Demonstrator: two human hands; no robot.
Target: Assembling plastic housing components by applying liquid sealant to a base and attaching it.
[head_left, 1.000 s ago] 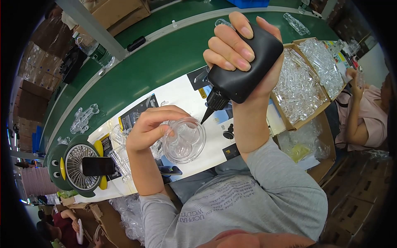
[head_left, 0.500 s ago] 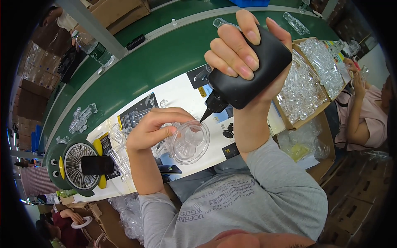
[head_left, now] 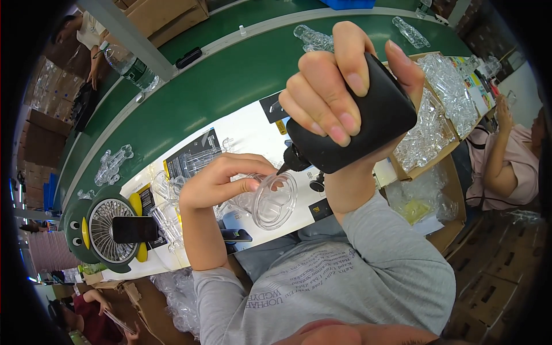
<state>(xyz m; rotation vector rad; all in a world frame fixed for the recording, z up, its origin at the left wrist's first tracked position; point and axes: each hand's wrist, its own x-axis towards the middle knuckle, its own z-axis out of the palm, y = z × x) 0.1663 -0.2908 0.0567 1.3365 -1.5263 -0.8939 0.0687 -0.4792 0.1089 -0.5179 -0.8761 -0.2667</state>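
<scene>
My right hand is wrapped round a black squeeze bottle with a thin pointed nozzle. The bottle is tilted, its tip down and to the left, at the rim of a clear plastic cup-like part. Whether the tip touches the rim I cannot tell. Thumb and fingers of my left hand pinch that part by its edge, its round flanged opening turned to the right. Under my hands a white printed sheet covers the bench. Clear plastic pieces lie beside my left hand.
A penguin-shaped fan with a phone before it stands at left. Boxes of clear plastic parts are at right, near a seated person. A water bottle and clear figures rest on the green bench.
My right hand and the squeeze bottle have moved slightly down and right. In my left hand the clear part has shifted right and turned, so its opening looks narrower.
</scene>
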